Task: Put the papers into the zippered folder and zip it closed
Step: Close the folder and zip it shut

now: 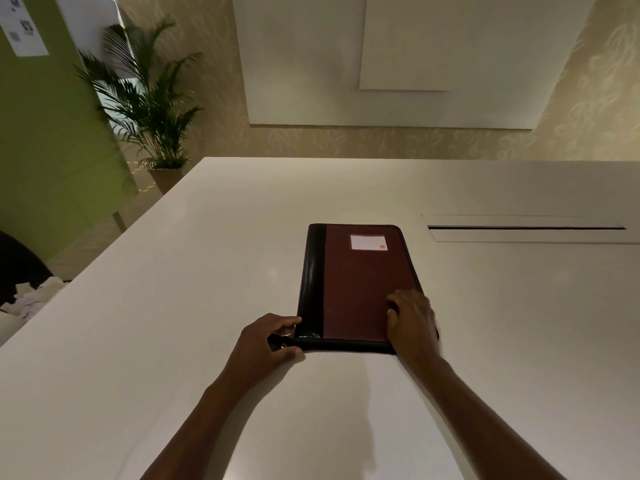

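Head view, closed zippered folder flat on white table, maroon cover with glossy black spine strip and small white label, left hand pinching the black zipper tail at the near-left corner, right hand curled over the near-right corner, pressing the cover
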`<action>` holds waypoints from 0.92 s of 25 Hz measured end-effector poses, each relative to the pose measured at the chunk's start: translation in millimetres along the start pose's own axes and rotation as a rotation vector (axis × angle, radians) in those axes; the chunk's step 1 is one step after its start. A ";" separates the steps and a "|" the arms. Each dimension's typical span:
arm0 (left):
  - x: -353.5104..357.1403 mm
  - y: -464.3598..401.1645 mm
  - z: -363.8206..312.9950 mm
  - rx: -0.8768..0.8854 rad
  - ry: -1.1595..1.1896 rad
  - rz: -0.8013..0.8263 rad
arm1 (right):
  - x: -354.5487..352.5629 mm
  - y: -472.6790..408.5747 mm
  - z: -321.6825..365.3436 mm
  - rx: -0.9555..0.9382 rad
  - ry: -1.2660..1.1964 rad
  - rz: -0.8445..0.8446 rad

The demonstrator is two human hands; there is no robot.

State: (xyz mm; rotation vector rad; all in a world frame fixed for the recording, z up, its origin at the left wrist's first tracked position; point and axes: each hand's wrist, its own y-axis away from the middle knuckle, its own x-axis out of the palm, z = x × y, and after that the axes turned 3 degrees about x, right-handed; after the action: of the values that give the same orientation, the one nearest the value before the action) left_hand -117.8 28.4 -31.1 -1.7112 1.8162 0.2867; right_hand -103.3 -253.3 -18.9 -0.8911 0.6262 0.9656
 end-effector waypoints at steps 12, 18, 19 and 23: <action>-27.3 9.9 23.7 0.067 0.066 0.016 | 51.6 73.8 104.6 -0.104 -0.219 -0.033; -28.7 14.8 24.8 0.065 0.061 0.023 | 58.4 98.9 118.4 -0.048 -0.294 0.157; -28.8 15.4 25.5 0.058 0.074 0.026 | 59.3 101.8 118.4 -0.057 -0.275 0.178; -30.8 15.5 26.7 0.028 0.112 0.080 | 59.7 107.6 119.2 -0.111 -0.217 0.227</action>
State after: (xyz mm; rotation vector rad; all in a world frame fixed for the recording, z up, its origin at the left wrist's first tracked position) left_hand -126.0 70.6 -38.5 -1.6678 1.9637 0.2009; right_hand -164.5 -95.2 -44.0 -0.8099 0.4985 1.2932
